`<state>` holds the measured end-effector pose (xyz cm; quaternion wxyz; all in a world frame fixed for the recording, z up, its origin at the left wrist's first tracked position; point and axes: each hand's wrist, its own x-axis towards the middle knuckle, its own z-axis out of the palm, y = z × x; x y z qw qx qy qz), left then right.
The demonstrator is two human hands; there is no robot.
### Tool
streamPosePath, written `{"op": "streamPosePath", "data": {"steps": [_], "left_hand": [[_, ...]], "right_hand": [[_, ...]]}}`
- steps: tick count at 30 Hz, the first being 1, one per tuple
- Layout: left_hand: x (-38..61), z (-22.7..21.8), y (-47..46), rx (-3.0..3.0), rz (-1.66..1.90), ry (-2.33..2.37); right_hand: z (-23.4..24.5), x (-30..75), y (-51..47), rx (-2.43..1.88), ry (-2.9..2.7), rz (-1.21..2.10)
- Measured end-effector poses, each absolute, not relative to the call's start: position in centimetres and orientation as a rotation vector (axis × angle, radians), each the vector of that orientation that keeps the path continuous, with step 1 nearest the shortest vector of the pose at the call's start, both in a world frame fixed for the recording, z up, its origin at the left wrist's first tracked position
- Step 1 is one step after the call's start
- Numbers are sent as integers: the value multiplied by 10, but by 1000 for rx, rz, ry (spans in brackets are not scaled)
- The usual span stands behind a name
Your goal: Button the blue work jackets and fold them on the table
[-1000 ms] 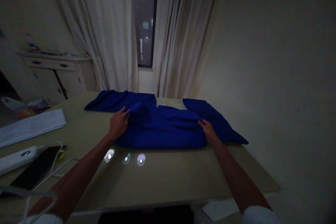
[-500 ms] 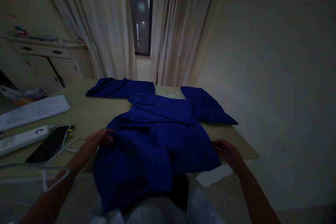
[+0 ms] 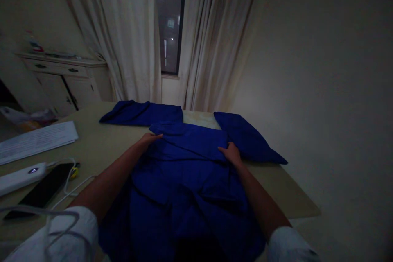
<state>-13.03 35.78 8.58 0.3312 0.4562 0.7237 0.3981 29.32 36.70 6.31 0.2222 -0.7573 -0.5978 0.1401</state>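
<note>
A blue garment [image 3: 190, 172] lies over the table's near part and drapes down toward me, with creases across it. My left hand [image 3: 150, 139] grips its left side, thumb stretched over the top of the cloth. On the opposite side, my right hand [image 3: 231, 152] holds the cloth's right edge, its thumb on top as well. The fingers under the fabric are partly hidden. Beyond, a blue cloth section [image 3: 144, 113] spreads to the left and another blue section [image 3: 248, 137] to the right; I cannot tell whether they join the middle piece.
The table [image 3: 98, 143] also bears papers [image 3: 39, 141], a white power strip [image 3: 23, 178], a black phone [image 3: 43, 190] and a white cable [image 3: 72, 192] on the left. A wall [image 3: 337, 110] stands close on the right. Curtains [image 3: 132, 37] and a cabinet [image 3: 73, 86] are behind.
Both hands have moved forward and inward from the garment's near sides to its far part. The near cloth now hangs lower toward me, and the view has shifted slightly.
</note>
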Motion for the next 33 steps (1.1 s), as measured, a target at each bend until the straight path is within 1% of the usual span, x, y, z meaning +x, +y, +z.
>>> {"op": "streamPosePath", "data": {"steps": [4,7,9,11,13,14,16,19,21,24,27,30,33], "left_hand": [[-137,92,378,1136,1046,1746],[-144,116,403,1079,1209,1610],[-145,137,421,1159,1332,1747],[-139,156,435,1346,1423,2024],[-130,163,434,1582,1443,2187],[-125,161,426,1717,1405,2176],[-114,145,395,1996,1206,1987],[-103,102,313,2324,832,1578],[-98,72,249,2420,773,1610],[-95,37,171,2483,766,1686],[-95,16,131,2578,722,1642],[-102,2,121,2522,825,1806],[-118,-3,116,2459,856,1931]], "right_hand": [[78,306,388,-1855,-1811,271],[106,312,416,-1688,-1768,135],[126,302,438,-1657,-1704,48],[141,282,455,-1677,-1629,10],[144,259,458,-1663,-1616,22],[141,249,453,-1624,-1663,51],[126,233,427,-1485,-1876,191],[89,226,365,-1251,-2268,489],[66,231,323,-1194,-2388,566],[49,245,276,-1220,-2318,574],[61,262,248,-1183,-2108,542],[89,284,222,-1065,-1869,443],[106,304,189,-980,-1911,464]]}}
